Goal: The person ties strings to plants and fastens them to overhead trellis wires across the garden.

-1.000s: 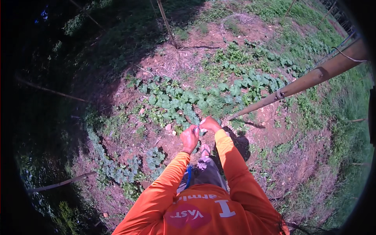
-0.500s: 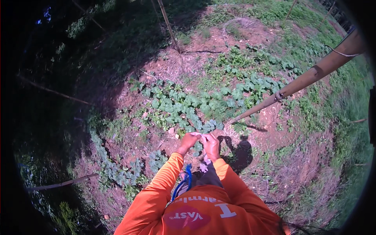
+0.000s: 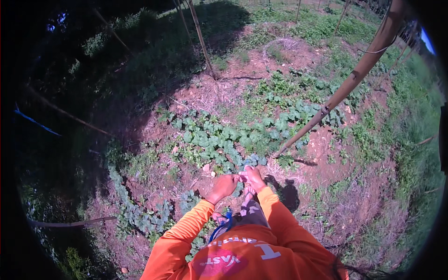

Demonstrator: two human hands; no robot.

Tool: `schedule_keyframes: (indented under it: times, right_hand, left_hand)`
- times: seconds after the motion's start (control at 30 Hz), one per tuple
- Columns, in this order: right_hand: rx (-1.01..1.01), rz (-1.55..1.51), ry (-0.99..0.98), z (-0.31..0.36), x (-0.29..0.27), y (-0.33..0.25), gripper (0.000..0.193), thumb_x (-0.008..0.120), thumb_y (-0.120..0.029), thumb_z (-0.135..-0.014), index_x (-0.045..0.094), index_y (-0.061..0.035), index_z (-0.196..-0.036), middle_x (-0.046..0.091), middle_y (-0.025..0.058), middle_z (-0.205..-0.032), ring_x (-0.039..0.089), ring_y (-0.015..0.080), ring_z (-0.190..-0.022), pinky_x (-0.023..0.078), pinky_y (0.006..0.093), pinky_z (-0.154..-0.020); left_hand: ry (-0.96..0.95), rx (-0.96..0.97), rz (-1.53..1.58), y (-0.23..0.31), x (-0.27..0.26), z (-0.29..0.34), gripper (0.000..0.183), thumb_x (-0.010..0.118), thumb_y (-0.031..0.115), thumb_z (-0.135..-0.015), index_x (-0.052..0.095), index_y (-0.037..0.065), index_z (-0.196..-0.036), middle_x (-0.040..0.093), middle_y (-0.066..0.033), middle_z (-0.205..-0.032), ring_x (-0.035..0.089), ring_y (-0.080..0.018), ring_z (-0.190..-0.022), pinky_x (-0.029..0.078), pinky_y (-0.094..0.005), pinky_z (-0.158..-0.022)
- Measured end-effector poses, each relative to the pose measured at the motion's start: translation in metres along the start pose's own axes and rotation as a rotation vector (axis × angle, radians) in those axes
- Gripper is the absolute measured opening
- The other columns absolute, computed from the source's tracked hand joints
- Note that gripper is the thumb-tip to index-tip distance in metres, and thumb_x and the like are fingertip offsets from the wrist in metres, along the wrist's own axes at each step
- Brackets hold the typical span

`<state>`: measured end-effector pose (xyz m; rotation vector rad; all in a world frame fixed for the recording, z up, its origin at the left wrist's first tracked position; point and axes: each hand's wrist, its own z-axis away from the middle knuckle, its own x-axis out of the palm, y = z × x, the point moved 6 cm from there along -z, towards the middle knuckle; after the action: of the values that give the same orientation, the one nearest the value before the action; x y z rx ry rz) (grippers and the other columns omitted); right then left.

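My left hand (image 3: 225, 185) and my right hand (image 3: 253, 177) meet in front of my body, above the leafy plants. The left one is curled, its fingertips against those of the right. The right fingers are closed in a pinch. Whatever lies between the fingertips is too small to make out. Just beyond the hands grow broad-leaved green vines (image 3: 224, 140) spread low over the soil. A blue rope (image 3: 223, 225) hangs at my waist, below the left hand.
A thick wooden pole (image 3: 338, 95) leans on the right, its foot in the ground near the vines. A thinner stake (image 3: 201, 39) stands farther off. Another vine row (image 3: 144, 217) runs along the left. Pale stones (image 3: 206, 167) lie beside the plants. Deep shade covers the left side.
Both hands have come slightly lower in the picture, and the left has turned into a more curled shape. The view has shifted; the leaning pole looks steeper, and a blue string shows at the left.
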<state>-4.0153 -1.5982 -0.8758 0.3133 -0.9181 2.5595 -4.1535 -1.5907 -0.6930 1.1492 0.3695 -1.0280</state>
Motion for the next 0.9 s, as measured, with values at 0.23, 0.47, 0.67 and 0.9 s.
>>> schedule_keyframes:
  times: [0.23,0.47,0.67,0.9]
  right_hand:
    - [-0.172,0.950,-0.202,0.130,0.052,-0.139,0.027,0.049,-0.021,-0.097,0.071,-0.0075,-0.106,0.054,0.0006,-0.061,0.049,0.0124,-0.053,0.048,0.0334,-0.054]
    - [-0.731,1.698,-0.258,0.323,0.121,-0.350,0.024,0.052,-0.020,-0.095,0.068,-0.0021,-0.091,0.068,0.0087,-0.080,0.063,0.0189,-0.075,0.049,0.0362,-0.072]
    - [-1.261,2.201,0.184,0.487,0.219,-0.477,0.014,0.059,-0.011,-0.082,0.072,-0.0057,-0.082,0.069,0.0146,-0.076,0.067,0.0320,-0.074,0.052,0.0416,-0.070]
    - [-2.051,2.107,0.498,0.637,0.311,-0.577,0.011,0.061,-0.008,-0.082,0.069,-0.0010,-0.079,0.067,0.0157,-0.075,0.067,0.0305,-0.072,0.053,0.0385,-0.067]
  left_hand:
    - [-0.352,0.280,-0.034,-0.015,0.009,0.059,0.030,0.049,0.030,-0.094,0.067,0.009,-0.106,0.068,-0.0210,-0.091,0.065,-0.0402,-0.086,0.050,-0.0486,-0.079]
    - [0.380,0.732,-0.131,0.143,-0.246,0.123,0.021,0.062,0.011,-0.087,0.071,0.012,-0.106,0.071,-0.0097,-0.098,0.067,-0.0274,-0.090,0.053,-0.0390,-0.078]
    - [1.301,1.224,-0.427,0.284,-0.416,0.230,0.021,0.068,-0.001,-0.076,0.071,0.014,-0.090,0.066,-0.0023,-0.083,0.062,-0.0221,-0.081,0.053,-0.0346,-0.070]
    - [2.016,1.361,-0.995,0.397,-0.528,0.290,0.018,0.070,0.011,-0.079,0.072,0.013,-0.098,0.066,-0.0045,-0.093,0.063,-0.0244,-0.092,0.054,-0.0370,-0.077]
